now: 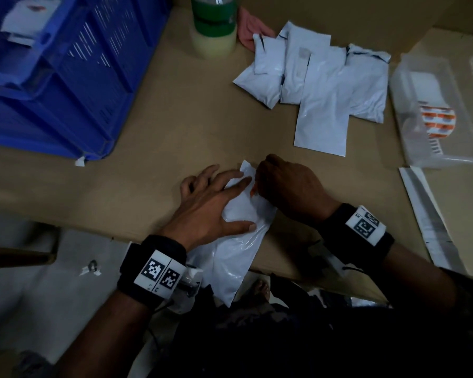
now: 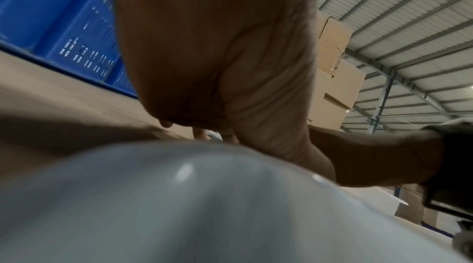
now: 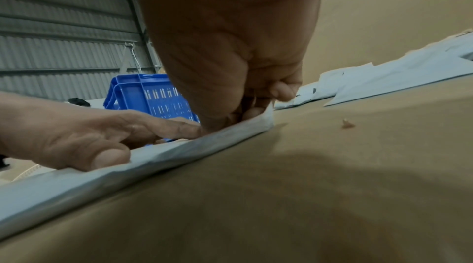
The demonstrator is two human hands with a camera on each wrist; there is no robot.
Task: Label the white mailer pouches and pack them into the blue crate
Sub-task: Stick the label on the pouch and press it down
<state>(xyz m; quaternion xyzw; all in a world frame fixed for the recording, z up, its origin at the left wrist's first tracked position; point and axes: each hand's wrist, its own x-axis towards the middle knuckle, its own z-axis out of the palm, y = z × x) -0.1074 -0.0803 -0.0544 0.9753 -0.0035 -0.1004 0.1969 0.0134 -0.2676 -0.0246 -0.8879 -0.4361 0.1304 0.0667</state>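
A white mailer pouch (image 1: 238,249) lies on the cardboard-covered table, its near end hanging over the front edge. My left hand (image 1: 224,205) lies flat on it, fingers spread, pressing it down; the left wrist view shows the palm (image 2: 217,55) above the pouch (image 2: 179,206). My right hand (image 1: 260,185) is curled at the pouch's far end, fingertips pinching a small orange label (image 1: 253,191) against it. In the right wrist view the curled fingers (image 3: 256,109) sit on the pouch's edge (image 3: 179,150). The blue crate (image 1: 66,77) stands at the far left.
A pile of several white pouches (image 1: 325,85) lies at the far right. A clear tray (image 1: 404,85) holding a roll of orange labels (image 1: 437,121) sits at the right edge. A green-banded bottle (image 1: 213,25) and a pink cloth (image 1: 246,28) stand behind. A white strip (image 1: 426,214) lies right.
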